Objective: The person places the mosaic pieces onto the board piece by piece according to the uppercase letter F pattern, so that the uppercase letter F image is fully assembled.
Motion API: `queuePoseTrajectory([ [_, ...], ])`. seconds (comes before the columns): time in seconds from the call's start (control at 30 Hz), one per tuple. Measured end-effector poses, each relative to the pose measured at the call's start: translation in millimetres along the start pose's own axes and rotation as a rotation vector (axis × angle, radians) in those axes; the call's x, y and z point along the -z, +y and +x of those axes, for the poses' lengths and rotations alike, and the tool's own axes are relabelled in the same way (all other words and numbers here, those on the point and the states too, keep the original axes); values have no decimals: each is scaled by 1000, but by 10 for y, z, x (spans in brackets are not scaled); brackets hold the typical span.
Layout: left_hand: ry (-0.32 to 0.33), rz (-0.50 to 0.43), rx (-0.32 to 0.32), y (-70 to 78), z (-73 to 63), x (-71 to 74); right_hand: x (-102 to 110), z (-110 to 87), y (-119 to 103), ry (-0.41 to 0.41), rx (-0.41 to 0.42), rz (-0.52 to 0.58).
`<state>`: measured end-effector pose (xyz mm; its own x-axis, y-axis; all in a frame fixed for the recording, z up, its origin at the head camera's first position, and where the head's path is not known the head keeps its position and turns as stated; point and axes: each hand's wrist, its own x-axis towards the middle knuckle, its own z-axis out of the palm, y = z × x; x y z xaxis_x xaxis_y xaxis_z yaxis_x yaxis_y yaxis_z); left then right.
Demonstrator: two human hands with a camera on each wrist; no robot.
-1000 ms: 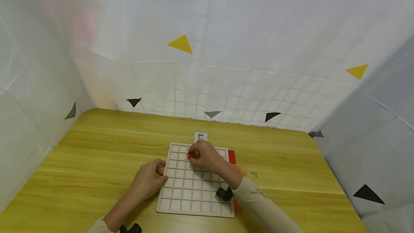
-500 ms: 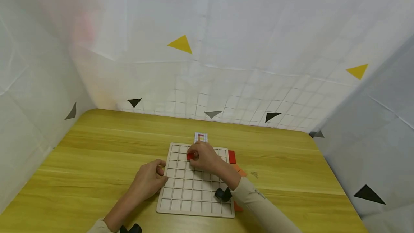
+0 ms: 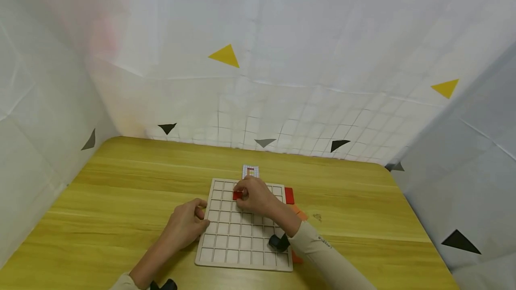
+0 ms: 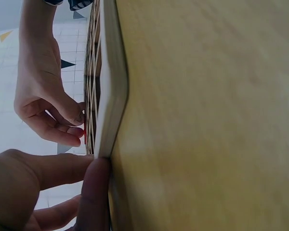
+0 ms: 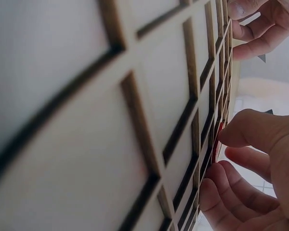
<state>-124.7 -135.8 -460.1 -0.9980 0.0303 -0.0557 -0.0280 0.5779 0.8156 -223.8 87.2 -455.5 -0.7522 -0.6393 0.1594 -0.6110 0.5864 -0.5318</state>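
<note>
A pale wooden board with a grid of square recesses (image 3: 227,240) lies on the table. At its left rim, my left hand (image 3: 186,223) holds the edge with thumb and bent fingers. My right hand (image 3: 258,197) reaches over the upper part of the grid and pinches a red tile (image 3: 237,195) between thumb and fingers. That tile sits low against the grid squares; in the right wrist view only a thin strip of the red tile (image 5: 216,144) shows beside the fingers. Whether it is fully seated in a recess is hidden.
Past the board's far edge lies a small printed card (image 3: 251,171) with a coloured grid pattern. Along the right edge lie another red piece (image 3: 289,195) and orange pieces (image 3: 300,212), partly covered by the right forearm. White sheeting (image 3: 282,57) encloses the table.
My right hand has shifted very slightly left with the red tile, and more of the card shows. The left hand stays at the board's rim.
</note>
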Motion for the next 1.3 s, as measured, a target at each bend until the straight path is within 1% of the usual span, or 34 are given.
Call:
queuePoseTrajectory([
  [0.17, -1, 2, 6, -12, 4, 0, 11, -24, -4, 2, -1, 4],
  [0.43, -10, -1, 19, -40, 22, 18, 142, -70, -32, 53, 53, 32],
  [0.6, -6, -20, 20, -42, 41, 4, 277, -115, 35, 82, 37, 28],
  [0.73, -1, -10, 14, -42, 58, -4, 369, -176, 130, 119, 28, 1],
  [0.83, -2, 5, 7, -37, 66, -6, 438, -224, 202, 147, 9, 1],
  [0.9, -3, -1, 13, -31, 68, -5, 487, -248, 249, 161, -2, 1],
  [1.07, -3, -11, 24, -17, 74, 0, 592, -292, 341, 159, -24, -2],
  [1.3, -5, 10, 13, 3, 78, 9, 673, -360, 447, 162, -60, -15],
])
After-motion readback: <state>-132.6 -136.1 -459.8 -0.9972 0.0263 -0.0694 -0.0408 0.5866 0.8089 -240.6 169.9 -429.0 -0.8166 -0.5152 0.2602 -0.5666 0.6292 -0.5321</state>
